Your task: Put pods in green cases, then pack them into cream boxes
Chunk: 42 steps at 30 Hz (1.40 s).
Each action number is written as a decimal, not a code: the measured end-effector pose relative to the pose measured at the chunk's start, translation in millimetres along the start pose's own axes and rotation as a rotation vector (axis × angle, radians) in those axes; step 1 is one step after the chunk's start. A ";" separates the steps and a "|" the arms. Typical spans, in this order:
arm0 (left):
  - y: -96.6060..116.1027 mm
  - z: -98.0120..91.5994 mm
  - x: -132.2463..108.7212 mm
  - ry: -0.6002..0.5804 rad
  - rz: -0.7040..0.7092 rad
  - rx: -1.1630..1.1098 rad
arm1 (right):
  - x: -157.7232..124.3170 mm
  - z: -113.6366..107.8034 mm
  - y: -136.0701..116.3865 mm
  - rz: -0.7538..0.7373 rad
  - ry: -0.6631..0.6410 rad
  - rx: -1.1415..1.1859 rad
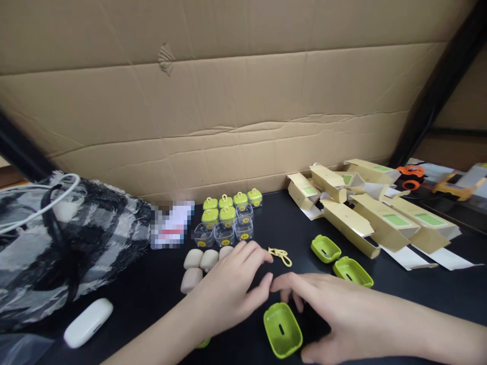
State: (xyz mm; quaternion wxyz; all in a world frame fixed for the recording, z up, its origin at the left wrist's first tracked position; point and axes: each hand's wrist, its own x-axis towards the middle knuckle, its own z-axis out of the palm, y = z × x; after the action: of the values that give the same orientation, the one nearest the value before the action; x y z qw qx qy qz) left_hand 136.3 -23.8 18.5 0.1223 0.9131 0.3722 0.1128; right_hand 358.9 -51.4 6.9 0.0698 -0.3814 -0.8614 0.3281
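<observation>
My left hand (pixel 243 279) reaches over the black table, thumb and fingers apart, with nothing visible in its grasp. Just beyond its fingertips lie thin yellow cord loops (pixel 280 256). My right hand (pixel 323 314) is curved with thumb and fingers spread, beside a green lid (pixel 282 332) lying hollow side up; whether it touches the lid I cannot tell. The two hands nearly meet at the left thumb and right index finger. Two more green lids, one (pixel 326 248) farther back and one (pixel 353 272) nearer, lie behind the right hand. A green piece (pixel 203 343) shows partly under my left forearm.
Small clear cups (pixel 224 234), several with green looped lids (pixel 227 213), stand in rows at the back. Several beige rounded blocks (pixel 192 280) sit left of my hand. Opened cardboard boxes (pixel 348 220) lie back right. A white case (pixel 89 322) and checked fabric (pixel 102 223) are left.
</observation>
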 end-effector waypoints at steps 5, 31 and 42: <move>13.6 18.7 -26.2 -0.055 -0.081 -0.112 | 2.9 -15.8 -0.3 -0.139 0.045 -0.062; 17.7 54.2 -30.7 0.314 -0.474 -1.660 | 19.4 -13.8 -6.3 -0.445 0.430 -0.228; 17.5 59.0 -30.5 0.263 -0.560 -1.628 | 28.9 4.8 1.1 -0.570 0.555 -0.821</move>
State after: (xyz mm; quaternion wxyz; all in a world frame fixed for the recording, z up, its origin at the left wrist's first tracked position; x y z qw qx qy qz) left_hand 143.9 -65.7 -35.3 0.7163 0.3960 0.3981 0.4142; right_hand 337.7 -33.0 -1.3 0.2251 -0.2018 -0.9365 -0.1775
